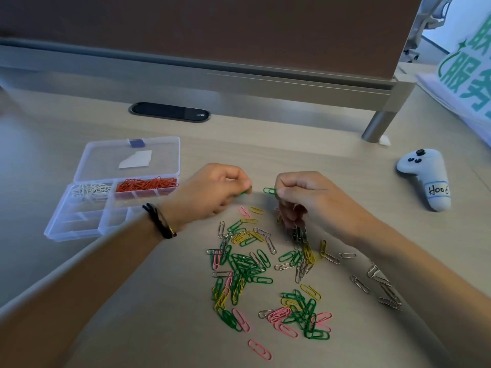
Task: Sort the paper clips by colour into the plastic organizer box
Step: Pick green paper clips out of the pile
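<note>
Green, yellow, pink and silver paper clips (255,272) lie scattered on the pale wood-grain desk (305,144) in front of us, between our forearms. Our right hand (305,197) pinches one green paper clip (270,191) between thumb and forefinger, raised just above the pile's far edge; a bunch of dark and silver clips (299,233) hangs below the same hand's curled lower fingers. Our left hand (215,189) has its fingers curled, and a sliver of another green clip (245,192) shows at the fingertips, so we record it as pinching that clip. A dark braided bracelet (159,221) sits on the left wrist.

To the left stands the clear plastic organizer box (79,227), its lid (106,155) folded back flat on the desk. One far compartment holds red clips (146,184); the one beside it on the left holds white clips (90,191). The nearer compartments appear bare.

At right, well apart from the pile, rests a white handheld controller (427,176) bearing a handwritten label.
</note>
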Tool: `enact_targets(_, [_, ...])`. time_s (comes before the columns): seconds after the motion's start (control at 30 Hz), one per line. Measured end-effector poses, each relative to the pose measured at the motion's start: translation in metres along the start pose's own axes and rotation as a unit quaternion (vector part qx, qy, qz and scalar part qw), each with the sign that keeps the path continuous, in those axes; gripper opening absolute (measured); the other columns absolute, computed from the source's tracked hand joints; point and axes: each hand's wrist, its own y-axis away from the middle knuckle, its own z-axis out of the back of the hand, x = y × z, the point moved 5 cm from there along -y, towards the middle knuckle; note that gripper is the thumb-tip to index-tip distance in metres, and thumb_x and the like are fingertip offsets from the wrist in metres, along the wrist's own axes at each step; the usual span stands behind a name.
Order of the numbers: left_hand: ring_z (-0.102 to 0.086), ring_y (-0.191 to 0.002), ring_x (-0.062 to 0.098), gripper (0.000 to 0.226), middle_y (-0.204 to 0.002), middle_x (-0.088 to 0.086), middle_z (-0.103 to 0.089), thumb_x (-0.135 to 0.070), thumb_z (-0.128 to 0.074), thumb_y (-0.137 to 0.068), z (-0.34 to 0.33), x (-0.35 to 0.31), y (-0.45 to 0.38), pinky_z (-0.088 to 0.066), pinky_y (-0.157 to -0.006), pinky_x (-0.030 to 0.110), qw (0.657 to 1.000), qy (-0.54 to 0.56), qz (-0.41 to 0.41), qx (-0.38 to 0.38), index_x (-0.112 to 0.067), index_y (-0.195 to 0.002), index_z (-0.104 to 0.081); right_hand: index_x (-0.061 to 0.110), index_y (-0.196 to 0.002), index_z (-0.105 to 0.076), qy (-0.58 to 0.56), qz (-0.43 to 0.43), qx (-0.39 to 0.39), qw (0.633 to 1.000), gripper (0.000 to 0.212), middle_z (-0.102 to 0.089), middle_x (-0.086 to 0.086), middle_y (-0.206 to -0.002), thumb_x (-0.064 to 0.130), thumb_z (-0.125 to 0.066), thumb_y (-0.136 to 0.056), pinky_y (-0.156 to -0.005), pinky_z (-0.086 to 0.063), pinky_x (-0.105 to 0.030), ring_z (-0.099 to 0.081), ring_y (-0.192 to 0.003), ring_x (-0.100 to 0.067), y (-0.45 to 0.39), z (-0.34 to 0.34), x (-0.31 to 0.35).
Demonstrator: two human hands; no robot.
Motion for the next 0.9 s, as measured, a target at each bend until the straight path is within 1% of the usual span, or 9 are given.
enact_targets(0.1, [-0.015,-0.043,0.009,0.023,-0.055,-0.002,-0.021,-0.023,-0.035,-0.102,-0.013,-0.002,0.007,-0.008,-0.04,0.021,0.953,0.258,0.075,0.143,-0.012,-0.087,-0.049,0.01,-0.068,-0.066,-0.015,0.006,0.023,1.0,0.031,-0.062,-0.006,-0.061,0.012,-0.057,-0.098,-0.061,-0.041,-0.038,-0.056,-0.057,-0.018,-0.002,-0.004,0.005])
enact_targets(0.17, [-0.015,-0.045,0.008,0.03,-0.055,-0.003,-0.021,-0.031,-0.033,-0.1,-0.019,-0.002,0.01,-0.008,-0.041,0.021,0.924,0.315,0.102,0.193,-0.015,-0.078,-0.047,0.014,-0.069,-0.071,0.008,0.032,0.033,0.999,0.028,-0.065,-0.003,-0.059,0.016,-0.063,-0.097,-0.059,-0.042,-0.036,-0.055,-0.056,-0.018,-0.004,-0.009,0.014])
enact_targets(0.23, [-0.017,-0.043,0.007,0.041,-0.053,-0.004,-0.024,-0.041,-0.032,-0.1,-0.023,-0.001,0.012,-0.008,-0.041,0.021,0.924,0.299,0.123,0.204,-0.016,-0.072,-0.05,0.013,-0.067,-0.069,0.034,0.051,0.037,0.997,0.029,-0.063,0.0,-0.055,0.018,-0.065,-0.096,-0.055,-0.042,-0.026,-0.053,-0.052,-0.012,-0.008,-0.014,0.025])
enact_targets(0.3, [-0.02,-0.04,0.006,0.048,-0.051,-0.004,-0.025,-0.046,-0.033,-0.1,-0.026,0.0,0.015,-0.008,-0.042,0.021,0.937,0.256,0.127,0.201,-0.017,-0.069,-0.055,0.009,-0.063,-0.063,0.075,0.067,0.027,0.995,0.034,-0.058,0.003,-0.05,0.021,-0.067,-0.094,-0.053,-0.04,-0.02,-0.049,-0.047,-0.006,-0.013,-0.018,0.034])
enact_targets(0.37, [-0.023,-0.038,0.005,0.04,-0.049,-0.005,-0.027,-0.041,-0.038,-0.1,-0.025,0.001,0.016,-0.009,-0.04,0.021,0.944,0.253,0.112,0.181,-0.018,-0.069,-0.049,0.008,-0.059,-0.059,0.102,0.084,0.014,0.991,0.04,-0.052,0.005,-0.047,0.027,-0.069,-0.093,-0.051,-0.038,-0.022,-0.043,-0.044,-0.006,-0.016,-0.021,0.04])
enact_targets(0.5, [-0.025,-0.038,0.001,0.032,-0.05,-0.009,-0.029,-0.033,-0.044,-0.1,-0.003,0.007,0.023,-0.011,-0.038,0.017,0.917,0.36,0.088,0.148,-0.018,-0.071,-0.045,0.012,-0.058,-0.063,0.136,0.091,-0.008,0.986,0.039,-0.051,0.008,-0.044,0.031,-0.07,-0.092,-0.048,-0.035,-0.019,-0.041,-0.042,-0.006,-0.019,-0.02,0.032])
enact_targets(0.63, [-0.027,-0.04,0.004,0.044,-0.052,-0.005,-0.031,-0.037,-0.04,-0.102,0.012,0.021,0.031,-0.009,-0.039,0.019,0.904,0.388,0.129,0.123,-0.018,-0.062,-0.035,0.028,-0.076,-0.074,0.319,0.121,0.03,0.939,0.007,-0.063,0.015,-0.068,0.027,-0.073,-0.083,-0.065,-0.05,-0.03,-0.057,-0.065,-0.004,-0.027,-0.042,0.022])
enact_targets(0.73, [-0.027,-0.04,0.005,0.047,-0.059,0.0,-0.039,-0.033,-0.043,-0.099,0.015,0.024,0.033,-0.008,-0.041,0.019,0.915,0.369,0.141,0.087,-0.019,-0.057,-0.029,0.03,-0.085,-0.075,0.4,0.147,0.059,0.903,0.011,-0.053,0.016,-0.074,0.021,-0.07,-0.08,-0.072,-0.049,-0.032,-0.051,-0.074,-0.007,-0.035,-0.054,0.022])
enact_targets(0.9, [-0.022,-0.041,0.007,0.031,-0.057,-0.002,-0.029,-0.033,-0.053,-0.096,0.018,0.024,0.037,-0.008,-0.04,0.021,0.962,0.248,0.103,0.045,-0.015,-0.071,-0.05,0.029,-0.086,-0.07,0.467,0.166,0.064,0.866,0.009,-0.061,0.012,-0.085,0.022,-0.069,-0.08,-0.074,-0.048,-0.034,-0.057,-0.091,-0.016,-0.037,-0.05,0.021])
